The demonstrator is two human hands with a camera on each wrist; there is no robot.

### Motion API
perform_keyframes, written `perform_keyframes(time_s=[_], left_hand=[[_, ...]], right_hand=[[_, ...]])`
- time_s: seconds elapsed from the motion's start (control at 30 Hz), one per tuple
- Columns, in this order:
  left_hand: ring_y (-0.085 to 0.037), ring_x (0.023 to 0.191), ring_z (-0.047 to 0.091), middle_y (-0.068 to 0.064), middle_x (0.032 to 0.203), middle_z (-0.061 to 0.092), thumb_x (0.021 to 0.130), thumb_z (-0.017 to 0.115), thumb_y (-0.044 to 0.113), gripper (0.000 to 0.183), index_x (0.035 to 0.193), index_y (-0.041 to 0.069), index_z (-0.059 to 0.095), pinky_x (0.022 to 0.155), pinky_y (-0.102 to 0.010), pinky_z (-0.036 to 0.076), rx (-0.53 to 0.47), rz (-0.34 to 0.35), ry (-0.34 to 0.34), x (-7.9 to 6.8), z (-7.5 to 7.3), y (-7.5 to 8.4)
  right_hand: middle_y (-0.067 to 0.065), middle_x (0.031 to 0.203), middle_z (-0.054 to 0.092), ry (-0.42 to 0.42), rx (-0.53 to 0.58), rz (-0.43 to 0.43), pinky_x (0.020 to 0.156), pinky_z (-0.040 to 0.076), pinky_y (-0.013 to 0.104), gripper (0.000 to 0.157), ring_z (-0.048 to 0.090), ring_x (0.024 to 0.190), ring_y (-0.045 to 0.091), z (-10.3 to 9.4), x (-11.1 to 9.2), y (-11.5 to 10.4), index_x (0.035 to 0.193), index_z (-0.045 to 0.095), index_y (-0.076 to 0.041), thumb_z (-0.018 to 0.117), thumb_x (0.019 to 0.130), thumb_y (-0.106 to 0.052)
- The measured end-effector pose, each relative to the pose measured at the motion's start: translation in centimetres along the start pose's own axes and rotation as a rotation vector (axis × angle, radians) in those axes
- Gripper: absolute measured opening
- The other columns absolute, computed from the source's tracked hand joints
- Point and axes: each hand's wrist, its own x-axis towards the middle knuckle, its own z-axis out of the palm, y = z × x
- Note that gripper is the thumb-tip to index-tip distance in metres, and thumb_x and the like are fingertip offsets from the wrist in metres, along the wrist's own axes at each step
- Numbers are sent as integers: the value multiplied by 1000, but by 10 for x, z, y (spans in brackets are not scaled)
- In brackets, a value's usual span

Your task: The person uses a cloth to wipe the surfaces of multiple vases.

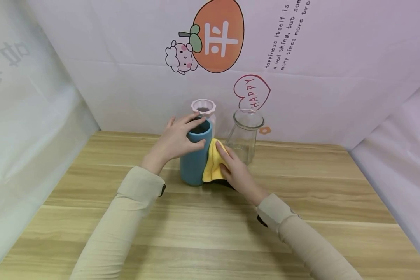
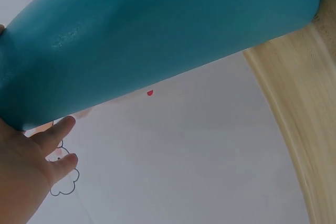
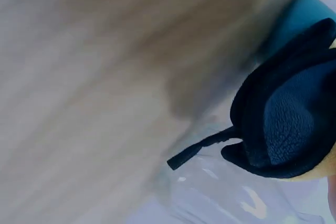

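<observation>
A tall blue vase (image 1: 196, 159) stands on the table, and it fills the upper part of the left wrist view. My left hand (image 1: 176, 140) holds it near the rim, fingers over the far side and thumb across the front. In my right hand (image 1: 239, 173) is a folded cleaning cloth (image 1: 214, 161), yellow outside, pressed against the vase's right side. The right wrist view shows the cloth's dark blue fleecy face (image 3: 291, 124), its black edging and a hanging loop. Part of the right hand's fingers is hidden by the cloth.
Behind the blue vase stands a pale pink vase (image 1: 203, 107) with a scalloped rim, partly covered. A clear glass vase (image 1: 245, 136) is just beyond the right hand. The wooden table (image 1: 196, 241) ends at a white printed cloth backdrop (image 1: 136, 89).
</observation>
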Motion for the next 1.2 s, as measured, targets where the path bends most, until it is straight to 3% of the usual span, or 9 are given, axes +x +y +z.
perform_keyframes(time_s=[0.13, 0.27, 0.5, 0.67, 0.77, 0.93, 1.0, 1.2], left_hand=[[-28, 144, 31, -2, 158, 26, 85, 59, 41, 66, 146, 23, 41, 119, -58, 5, -11, 4, -2, -1, 1, 0], [-33, 143, 30, -7, 158, 23, 85, 60, 40, 64, 145, 26, 42, 119, -58, 8, -21, -1, 11, -2, 1, 0], [-35, 142, 30, -7, 156, 28, 86, 61, 44, 65, 145, 27, 42, 119, -56, 12, -7, 7, 18, -2, 2, -2], [-35, 144, 27, -8, 158, 25, 85, 63, 49, 67, 145, 28, 42, 119, -57, 9, -2, -2, 13, -1, 2, -1], [-34, 143, 26, -12, 156, 24, 84, 65, 50, 67, 144, 28, 44, 118, -57, 14, -18, -11, 33, -1, 3, -1], [-35, 138, 29, -16, 151, 29, 84, 66, 48, 64, 142, 28, 47, 114, -55, 21, -10, -6, 62, -1, 4, 0], [-35, 138, 30, -17, 149, 33, 85, 65, 49, 64, 143, 28, 46, 116, -56, 18, 17, -1, 60, -1, 4, 0], [-30, 141, 31, -14, 149, 37, 85, 64, 49, 68, 145, 26, 43, 119, -58, 7, 72, -9, 40, -1, 1, -2]], right_hand=[[23, 136, 47, 113, 24, -77, 86, 55, 43, 67, 59, 108, 36, -7, 13, -8, 148, 32, -7, 58, 87, 8], [25, 136, 46, 133, 42, -98, 86, 55, 44, 64, 59, 107, 36, -12, 22, -12, 144, 35, -2, 60, 86, 7], [24, 141, 42, 43, 70, -38, 92, 52, 46, 70, 56, 115, 37, -9, 19, -7, 150, 28, -11, 58, 89, 5], [24, 142, 42, -68, 56, 44, 96, 50, 47, 67, 54, 120, 39, -1, 6, 3, 150, 29, -9, 57, 90, 4], [25, 143, 41, -176, 10, 106, 90, 53, 43, 69, 57, 114, 37, 3, -5, 10, 151, 28, -10, 56, 90, 4], [26, 144, 39, -302, -51, 184, 68, 52, 33, 73, 61, 87, 30, 6, -15, 14, 153, 23, -18, 55, 91, 3], [26, 145, 38, -312, -44, 195, 67, 51, 32, 74, 60, 85, 30, 6, -16, 14, 153, 21, -20, 54, 91, 3], [21, 146, 39, -229, -6, 171, 87, 55, 41, 73, 57, 116, 36, 6, -13, 10, 154, 21, -21, 54, 92, 2]])
